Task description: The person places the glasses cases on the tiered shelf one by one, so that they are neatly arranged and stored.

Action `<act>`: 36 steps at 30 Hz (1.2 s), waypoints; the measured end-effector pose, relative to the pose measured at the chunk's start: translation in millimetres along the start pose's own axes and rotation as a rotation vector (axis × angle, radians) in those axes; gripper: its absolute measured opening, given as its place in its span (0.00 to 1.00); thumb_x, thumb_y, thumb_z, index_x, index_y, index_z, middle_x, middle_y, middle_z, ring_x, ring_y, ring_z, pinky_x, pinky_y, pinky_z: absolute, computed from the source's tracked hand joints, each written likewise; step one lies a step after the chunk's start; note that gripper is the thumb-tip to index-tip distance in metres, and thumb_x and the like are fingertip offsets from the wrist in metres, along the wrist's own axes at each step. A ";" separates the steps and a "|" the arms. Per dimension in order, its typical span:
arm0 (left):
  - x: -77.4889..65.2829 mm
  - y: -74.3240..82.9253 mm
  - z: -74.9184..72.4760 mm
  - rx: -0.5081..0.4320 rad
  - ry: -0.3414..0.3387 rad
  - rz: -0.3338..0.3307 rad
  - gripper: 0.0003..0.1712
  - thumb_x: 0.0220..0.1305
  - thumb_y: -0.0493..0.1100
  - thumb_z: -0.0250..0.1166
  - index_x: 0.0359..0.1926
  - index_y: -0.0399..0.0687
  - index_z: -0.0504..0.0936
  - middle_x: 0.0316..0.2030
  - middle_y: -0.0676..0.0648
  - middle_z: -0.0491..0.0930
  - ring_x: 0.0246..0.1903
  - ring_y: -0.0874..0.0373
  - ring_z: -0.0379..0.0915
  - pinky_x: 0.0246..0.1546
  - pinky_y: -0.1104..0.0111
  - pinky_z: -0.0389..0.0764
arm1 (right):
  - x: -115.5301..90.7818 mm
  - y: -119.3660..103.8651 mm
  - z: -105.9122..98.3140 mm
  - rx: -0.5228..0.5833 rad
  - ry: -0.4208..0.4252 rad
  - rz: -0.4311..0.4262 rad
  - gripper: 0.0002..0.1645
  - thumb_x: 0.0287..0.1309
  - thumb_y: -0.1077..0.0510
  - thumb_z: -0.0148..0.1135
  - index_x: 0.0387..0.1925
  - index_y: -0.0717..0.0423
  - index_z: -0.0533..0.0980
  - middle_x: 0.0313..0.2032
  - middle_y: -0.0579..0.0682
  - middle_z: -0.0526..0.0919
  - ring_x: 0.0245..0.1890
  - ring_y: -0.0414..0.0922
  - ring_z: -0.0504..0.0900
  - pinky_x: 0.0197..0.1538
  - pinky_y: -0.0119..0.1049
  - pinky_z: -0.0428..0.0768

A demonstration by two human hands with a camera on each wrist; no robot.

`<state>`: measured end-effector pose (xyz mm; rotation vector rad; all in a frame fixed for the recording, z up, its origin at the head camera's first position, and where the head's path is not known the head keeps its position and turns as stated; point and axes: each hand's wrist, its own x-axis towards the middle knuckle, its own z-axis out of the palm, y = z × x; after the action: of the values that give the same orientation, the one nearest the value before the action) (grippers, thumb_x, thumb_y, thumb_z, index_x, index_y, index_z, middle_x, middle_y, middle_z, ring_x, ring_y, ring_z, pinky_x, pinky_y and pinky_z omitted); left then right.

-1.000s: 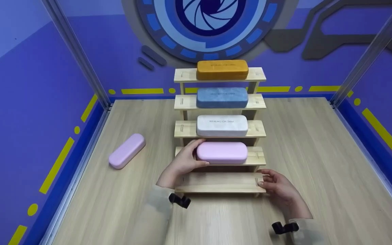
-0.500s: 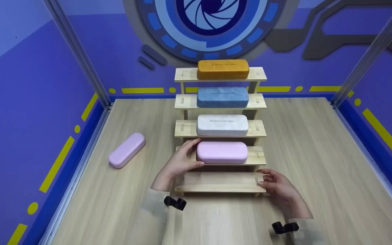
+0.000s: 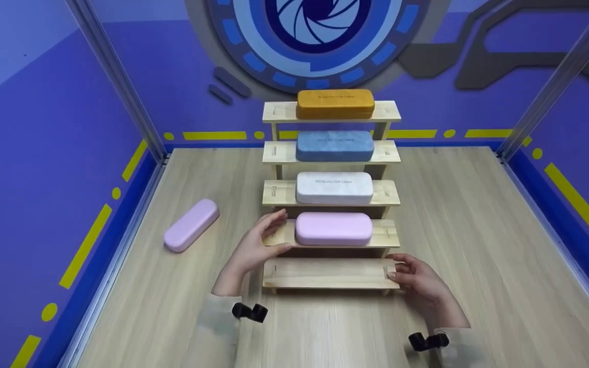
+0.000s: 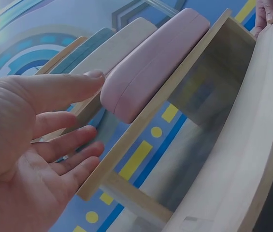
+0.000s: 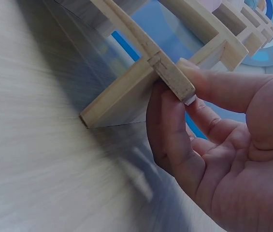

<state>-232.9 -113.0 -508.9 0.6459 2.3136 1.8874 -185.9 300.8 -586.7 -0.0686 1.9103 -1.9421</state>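
Note:
On the second step from the bottom of a wooden tiered display shelf [image 3: 325, 276] rests a pink glasses case [image 3: 333, 229]. My left hand [image 3: 256, 248] is just left of that case, thumb and fingers spread, holding nothing; the left wrist view shows a gap between thumb and pink case [image 4: 150, 67]. At the lowest step's right end, my right hand [image 3: 425, 281] pinches the board's edge between thumb and fingers, as the right wrist view shows with the board [image 5: 172, 77]. A second pink case [image 3: 191, 226] lies slanted on the table, left of the shelf.
Higher steps each carry one case: white [image 3: 334, 188], blue [image 3: 334, 146] and, at the top, orange-yellow [image 3: 335, 104]. The wood-patterned table [image 3: 478, 230] has blue-purple panels [image 3: 545, 117] behind and at both sides, with metal posts [image 3: 115, 76] at the corners.
My left hand has let go of the pink case on the shelf and drawn away to the left. That case stays in place. My right hand keeps its grip on the lowest board.

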 end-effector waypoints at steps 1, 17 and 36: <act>-0.9 -0.6 -1.5 -0.008 0.003 0.006 0.45 0.58 0.31 0.74 0.73 0.28 0.63 0.71 0.30 0.67 0.72 0.35 0.64 0.77 0.54 0.64 | 0.2 0.1 0.5 0.008 0.004 0.002 0.28 0.66 0.68 0.63 0.64 0.66 0.65 0.41 0.41 0.84 0.38 0.35 0.85 0.40 0.28 0.85; -27.1 -11.8 -37.2 -0.031 0.214 0.022 0.36 0.60 0.29 0.72 0.69 0.33 0.73 0.65 0.33 0.76 0.66 0.35 0.71 0.71 0.50 0.73 | 0.6 2.2 -0.7 -0.021 -0.001 -0.006 0.29 0.65 0.67 0.64 0.64 0.67 0.65 0.41 0.42 0.84 0.36 0.34 0.83 0.35 0.26 0.81; -58.4 -41.8 -111.1 -0.026 0.480 -0.020 0.34 0.59 0.24 0.69 0.68 0.28 0.72 0.63 0.30 0.76 0.56 0.67 0.78 0.60 0.74 0.80 | 1.3 2.1 -0.3 -0.018 -0.009 0.002 0.32 0.66 0.66 0.64 0.66 0.71 0.62 0.41 0.42 0.84 0.36 0.34 0.84 0.36 0.26 0.83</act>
<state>-227.3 -242.8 -534.1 0.1734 2.5354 2.2593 -186.7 300.7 -589.1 -0.0800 1.9214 -1.9204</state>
